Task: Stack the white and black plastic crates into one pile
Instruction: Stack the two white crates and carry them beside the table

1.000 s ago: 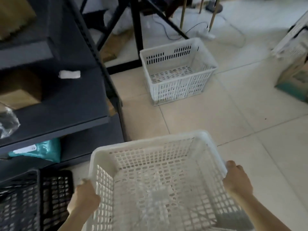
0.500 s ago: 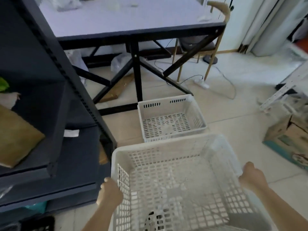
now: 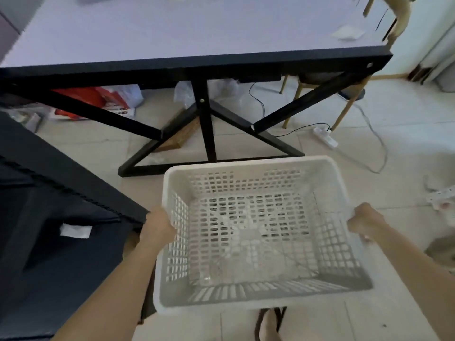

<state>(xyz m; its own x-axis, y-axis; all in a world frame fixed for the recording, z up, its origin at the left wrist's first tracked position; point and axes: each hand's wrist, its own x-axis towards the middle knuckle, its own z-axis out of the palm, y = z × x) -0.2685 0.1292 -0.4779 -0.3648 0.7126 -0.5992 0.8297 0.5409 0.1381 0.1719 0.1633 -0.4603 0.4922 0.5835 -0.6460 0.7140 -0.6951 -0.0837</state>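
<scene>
We have the white crate (image 3: 256,232) up off the floor (image 3: 406,153), carried open side up in front of us, level with our forearms. Our left hand (image 3: 158,227) is closed over the left rim and our right hand (image 3: 366,221) is closed over the right rim — one hand on each opposite side, which keeps a wide, light, mesh-walled thing from tipping or twisting as it travels. The fingers curl over the lip and are mostly hidden by it, so we cannot tell how deep the grip goes.

The crate hangs just in front of the black-framed surface (image 3: 197,62), clear of its crossed legs (image 3: 206,124), and just beside the dark shelf unit (image 3: 73,183) on our left. Holding it near the body and upright makes sense: it nests only if lowered squarely, mouth upward, into another crate.

No other crate shows here — neither a second white one nor a black one — so we judge this as the carrying step, with the lowering onto the pile yet to be done. The cable and power strip (image 3: 325,136) lie on the floor ahead to the right, something to step around.
</scene>
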